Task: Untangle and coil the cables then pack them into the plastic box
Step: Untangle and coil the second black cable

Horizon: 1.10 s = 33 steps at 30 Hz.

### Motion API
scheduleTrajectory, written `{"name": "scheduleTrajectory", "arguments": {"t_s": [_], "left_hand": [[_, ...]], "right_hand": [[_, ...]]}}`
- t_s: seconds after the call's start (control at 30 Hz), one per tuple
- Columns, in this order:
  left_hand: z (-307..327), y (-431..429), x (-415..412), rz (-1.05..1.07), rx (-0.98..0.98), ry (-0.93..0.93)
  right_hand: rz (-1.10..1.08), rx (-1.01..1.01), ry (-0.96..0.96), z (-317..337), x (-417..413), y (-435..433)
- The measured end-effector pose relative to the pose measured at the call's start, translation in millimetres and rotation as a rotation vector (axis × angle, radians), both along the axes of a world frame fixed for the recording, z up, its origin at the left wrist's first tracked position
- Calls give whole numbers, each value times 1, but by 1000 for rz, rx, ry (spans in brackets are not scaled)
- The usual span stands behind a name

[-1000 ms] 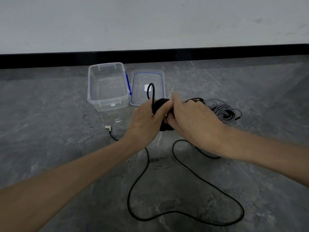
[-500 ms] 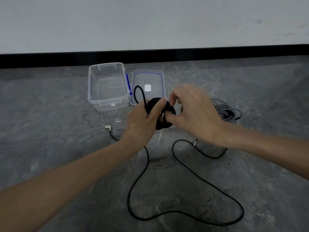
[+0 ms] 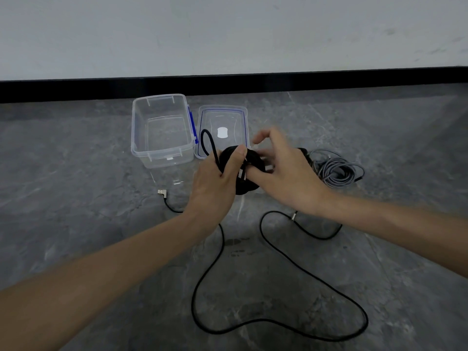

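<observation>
My left hand (image 3: 217, 183) grips a black coil of cable (image 3: 249, 171) above the floor, thumb over its top, with a loop of the cable (image 3: 210, 145) rising beside the thumb. My right hand (image 3: 283, 173) is at the coil's right side; its lower fingers touch the coil while the upper fingers spread loosely, blurred. A long loose length of black cable (image 3: 278, 323) lies on the floor below, one plug (image 3: 162, 192) at the left. The clear plastic box (image 3: 162, 155) stands open at the back left.
The box's lid (image 3: 243, 115) lies flat just right of the box. A grey coiled cable (image 3: 339, 171) lies on the floor behind my right hand. A black skirting strip and a pale wall run along the back. The floor is grey stone tile.
The cable loop by my left thumb swung left and grew larger. My right hand lifted off the coil and opened its upper fingers, then came back to its right side.
</observation>
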<state>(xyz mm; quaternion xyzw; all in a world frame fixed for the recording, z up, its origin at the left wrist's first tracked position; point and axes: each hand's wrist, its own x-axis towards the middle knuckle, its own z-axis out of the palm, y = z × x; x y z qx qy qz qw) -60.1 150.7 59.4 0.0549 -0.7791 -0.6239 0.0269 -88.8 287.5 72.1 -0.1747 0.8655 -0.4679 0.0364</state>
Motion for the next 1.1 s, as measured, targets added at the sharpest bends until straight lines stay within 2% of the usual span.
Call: {"name": "scheduleTrajectory", "arguments": {"t_s": [0.17, 0.33, 0.53, 0.7, 0.87, 1.0, 1.1], "left_hand": [[1, 4, -2, 15, 5, 12], [-1, 2, -1, 17, 21, -8], [-5, 2, -1, 70, 58, -75], [-2, 2, -1, 107, 99, -61], [-6, 0, -1, 124, 91, -61], [-9, -2, -3, 95, 86, -59], [-12, -6, -8, 127, 64, -82]], "right_hand": [[-31, 204, 410, 3, 1, -1], [16, 333, 579, 2, 0, -1], [55, 412, 600, 6, -1, -4], [58, 507, 634, 13, 1, -7], [90, 691, 518, 21, -2, -13], [124, 628, 474, 19, -1, -14], [48, 588, 473, 28, 5, -7]]}}
